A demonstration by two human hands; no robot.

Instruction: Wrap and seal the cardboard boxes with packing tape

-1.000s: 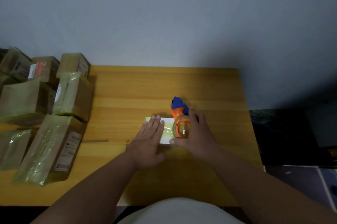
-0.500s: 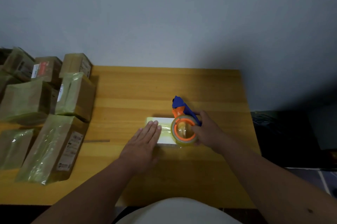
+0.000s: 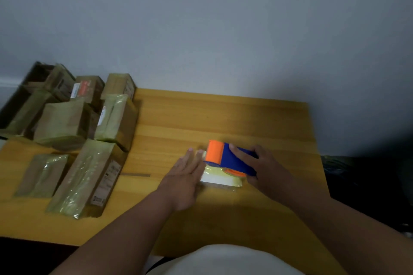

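Note:
A small flat white box (image 3: pixel 218 179) lies on the wooden table (image 3: pixel 223 116), partly covered in yellowish tape. My right hand (image 3: pixel 260 167) grips a blue and orange tape dispenser (image 3: pixel 228 158) that lies on its side across the top of the box. My left hand (image 3: pixel 184 176) rests flat, fingers straight, on the left end of the box and holds it down. The far part of the box is hidden under the dispenser.
Several tape-wrapped brown cardboard boxes (image 3: pixel 89 176) are piled on the left side of the table, up to the wall. A thin strip (image 3: pixel 136 174) lies on the wood between the pile and my left hand. The table's right edge drops to a dark floor (image 3: pixel 366 180).
The dispenser has turned from standing with its roll facing me to lying flat across the box, and my right hand has moved over its blue body. My left hand stays flat on the box.

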